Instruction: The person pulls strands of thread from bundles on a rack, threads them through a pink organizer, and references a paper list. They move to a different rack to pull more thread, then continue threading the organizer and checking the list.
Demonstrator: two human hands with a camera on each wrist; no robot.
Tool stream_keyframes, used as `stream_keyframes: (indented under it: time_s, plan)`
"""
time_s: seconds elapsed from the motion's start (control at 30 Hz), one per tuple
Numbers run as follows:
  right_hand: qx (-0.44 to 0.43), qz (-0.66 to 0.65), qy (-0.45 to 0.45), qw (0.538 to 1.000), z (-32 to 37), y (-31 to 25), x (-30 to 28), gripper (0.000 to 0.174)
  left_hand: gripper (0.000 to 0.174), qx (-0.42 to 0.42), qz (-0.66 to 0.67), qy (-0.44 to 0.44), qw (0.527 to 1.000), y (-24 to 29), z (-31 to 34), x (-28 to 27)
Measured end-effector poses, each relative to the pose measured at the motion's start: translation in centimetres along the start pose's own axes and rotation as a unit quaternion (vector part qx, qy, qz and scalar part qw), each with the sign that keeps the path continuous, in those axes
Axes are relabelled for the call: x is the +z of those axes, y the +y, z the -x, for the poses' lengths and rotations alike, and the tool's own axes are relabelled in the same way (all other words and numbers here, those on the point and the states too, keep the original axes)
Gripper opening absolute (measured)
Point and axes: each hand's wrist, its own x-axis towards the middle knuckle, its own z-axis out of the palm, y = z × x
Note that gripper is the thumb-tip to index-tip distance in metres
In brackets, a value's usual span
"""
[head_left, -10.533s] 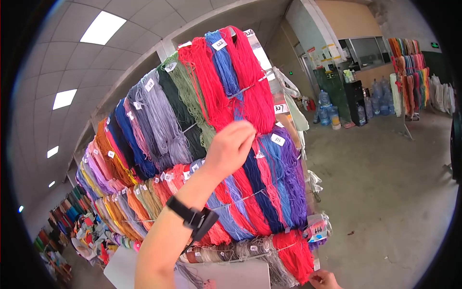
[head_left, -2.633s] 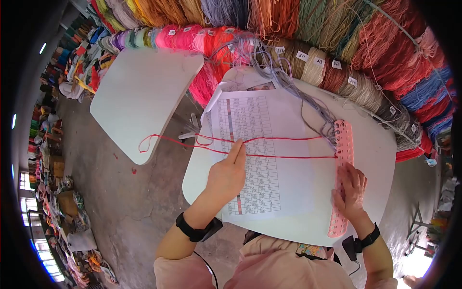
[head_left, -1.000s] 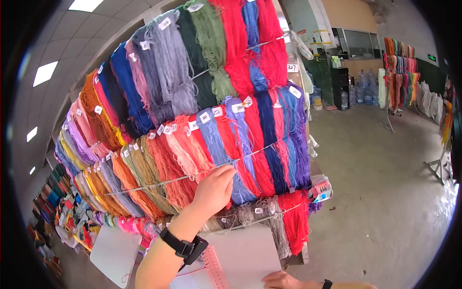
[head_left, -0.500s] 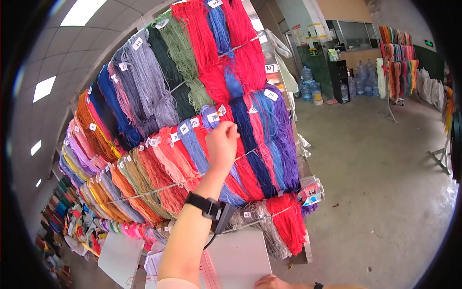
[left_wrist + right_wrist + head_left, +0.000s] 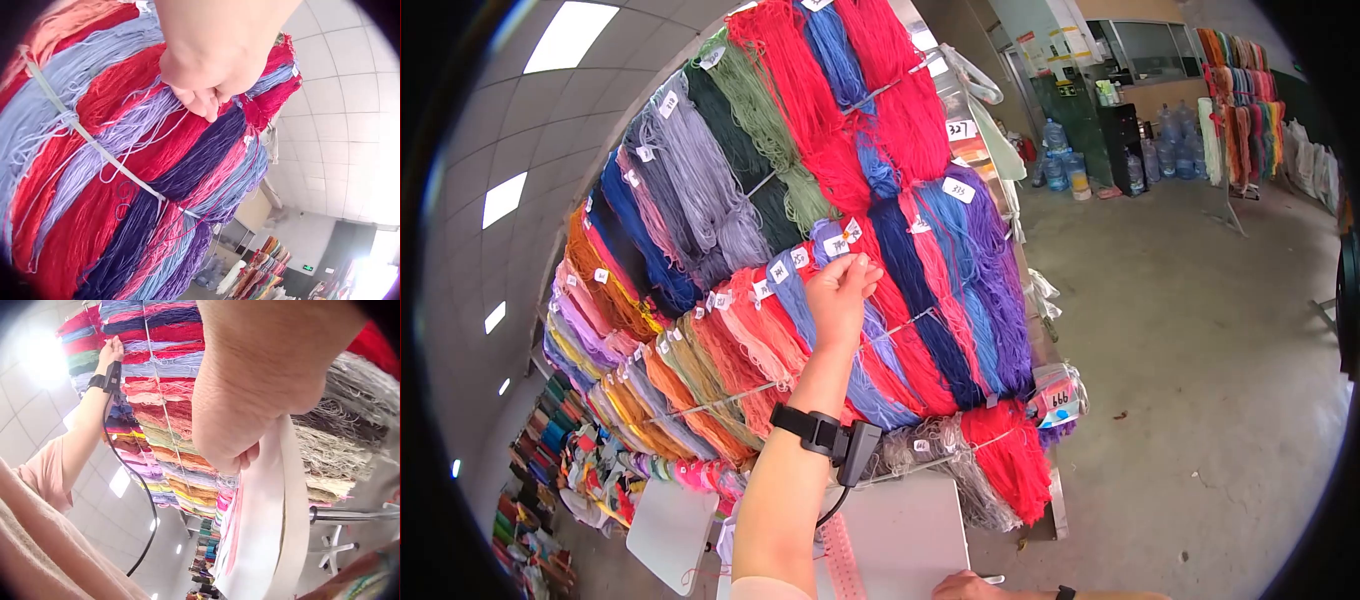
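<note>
Resting on the white table (image 5: 910,530), grip unclear, the right hand (image 5: 966,586) has a pink strip (image 5: 842,565) to its left, while farther ahead the left hand (image 5: 840,300) curls at red yarn (image 5: 910,360), any pinch unclear, navy yarn (image 5: 920,300) just rightward.

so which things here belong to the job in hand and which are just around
Seem part of the job:
- hanging yarn skeins, right by the left hand
- numbered tags on them
- pink perforated strip on the table, near the right hand

Seem just around:
- water bottles
- far yarn rack
- second tabletop
</note>
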Motion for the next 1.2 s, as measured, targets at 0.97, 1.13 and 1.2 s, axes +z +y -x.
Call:
stream_keyframes:
  time_s: [0.97, 1.13, 1.2]
  plan:
    - [-0.142, 0.132, -0.313, 0.930, -19.2, -17.6, 8.2, 0.011, 0.014, -0.107, -0.406, -0.177, 0.890, 11.7, 41.6, -30.2]
    - [-0.135, -0.179, -0.287, 0.931, -19.2, -20.1, 25.6, 0.007, 0.025, -0.385, -0.295, -0.073, 0.871, 17.1, 52.8, -40.0]
    - [-0.220, -0.223, -0.303, 0.900, -23.0, -23.2, 29.2, 0.009, 0.023, -0.312, -0.326, 0.071, 0.890, 17.6, 58.4, -44.1]
